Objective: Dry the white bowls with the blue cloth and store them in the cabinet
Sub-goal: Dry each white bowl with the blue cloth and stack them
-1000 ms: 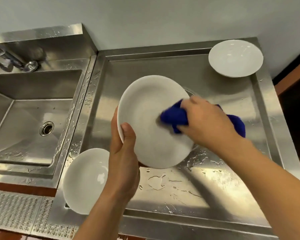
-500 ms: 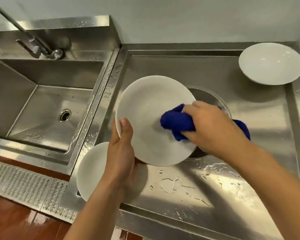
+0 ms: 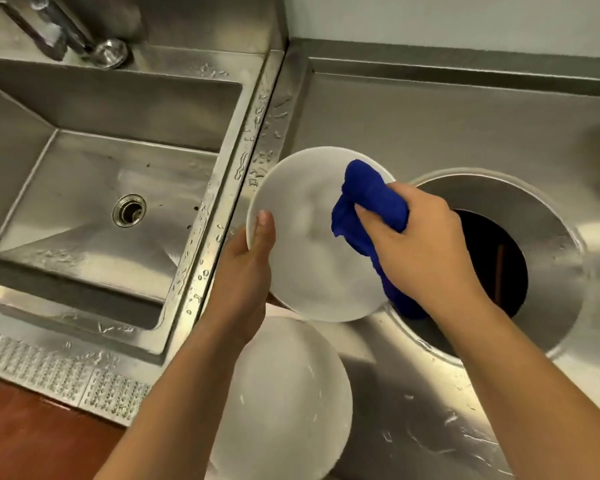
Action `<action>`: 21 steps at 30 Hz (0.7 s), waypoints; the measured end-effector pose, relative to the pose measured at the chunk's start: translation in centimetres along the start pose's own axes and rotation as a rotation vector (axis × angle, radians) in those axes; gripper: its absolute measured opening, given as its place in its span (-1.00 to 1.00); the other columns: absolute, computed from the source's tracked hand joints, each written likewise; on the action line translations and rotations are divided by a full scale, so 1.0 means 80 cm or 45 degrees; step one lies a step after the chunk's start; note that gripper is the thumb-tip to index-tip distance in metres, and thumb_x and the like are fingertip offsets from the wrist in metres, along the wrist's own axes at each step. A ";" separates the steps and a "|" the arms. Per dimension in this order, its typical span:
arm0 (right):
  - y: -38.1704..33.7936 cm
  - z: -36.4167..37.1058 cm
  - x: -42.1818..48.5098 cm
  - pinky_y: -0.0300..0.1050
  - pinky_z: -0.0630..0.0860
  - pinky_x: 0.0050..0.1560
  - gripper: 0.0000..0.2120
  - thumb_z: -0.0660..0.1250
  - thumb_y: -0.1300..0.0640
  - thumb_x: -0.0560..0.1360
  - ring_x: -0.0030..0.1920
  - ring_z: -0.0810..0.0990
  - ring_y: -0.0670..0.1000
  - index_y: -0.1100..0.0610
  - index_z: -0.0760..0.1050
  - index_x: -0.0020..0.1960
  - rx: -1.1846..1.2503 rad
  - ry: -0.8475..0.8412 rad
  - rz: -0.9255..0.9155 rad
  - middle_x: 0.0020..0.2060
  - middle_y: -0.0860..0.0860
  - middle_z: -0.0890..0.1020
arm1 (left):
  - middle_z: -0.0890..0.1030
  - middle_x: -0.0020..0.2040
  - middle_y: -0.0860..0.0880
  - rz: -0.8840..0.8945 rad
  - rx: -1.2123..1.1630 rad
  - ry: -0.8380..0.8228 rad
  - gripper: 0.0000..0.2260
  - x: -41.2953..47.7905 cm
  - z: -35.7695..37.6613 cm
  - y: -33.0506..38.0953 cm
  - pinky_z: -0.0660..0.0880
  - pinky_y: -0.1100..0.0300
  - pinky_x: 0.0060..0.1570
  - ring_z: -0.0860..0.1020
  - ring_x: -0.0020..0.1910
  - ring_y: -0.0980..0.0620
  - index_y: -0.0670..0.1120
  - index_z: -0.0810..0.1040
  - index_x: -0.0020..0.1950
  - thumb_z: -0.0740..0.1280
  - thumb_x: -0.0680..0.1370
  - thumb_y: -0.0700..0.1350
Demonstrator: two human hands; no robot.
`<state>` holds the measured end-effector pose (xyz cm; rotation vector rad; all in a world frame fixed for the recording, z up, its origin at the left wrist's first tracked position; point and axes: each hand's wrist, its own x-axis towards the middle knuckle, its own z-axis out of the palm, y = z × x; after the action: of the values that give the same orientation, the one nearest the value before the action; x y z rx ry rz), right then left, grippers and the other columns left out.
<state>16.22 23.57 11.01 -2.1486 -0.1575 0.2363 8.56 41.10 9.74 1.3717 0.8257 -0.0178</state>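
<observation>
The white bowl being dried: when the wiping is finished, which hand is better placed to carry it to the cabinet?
Probably the left hand: it already grips the bowl at its rim, thumb over the edge. The right hand is full of the blue cloth.

Two white bowls, upper bowl (image 3: 305,258) and lower bowl (image 3: 284,396); one blue cloth (image 3: 369,199); seemingly one tap (image 3: 84,39).

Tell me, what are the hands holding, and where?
The left hand holds a white bowl by its rim, thumb inside. The right hand grips the bunched blue cloth.
</observation>
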 end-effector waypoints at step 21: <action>0.033 0.076 0.039 -0.29 0.30 -0.39 -0.63 0.34 0.02 0.62 -0.46 0.42 -0.12 -0.09 0.36 -0.35 -0.025 -0.020 0.230 -0.50 -0.13 0.44 | 0.77 -0.23 0.15 -0.119 0.233 0.034 -0.84 0.104 -0.024 -0.053 0.63 0.10 -0.51 0.75 -0.27 0.09 0.08 0.61 0.02 0.31 0.71 0.08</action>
<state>17.88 27.68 5.18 -2.1822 0.0255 0.3571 11.67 45.41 1.82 1.5063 0.9280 -0.1516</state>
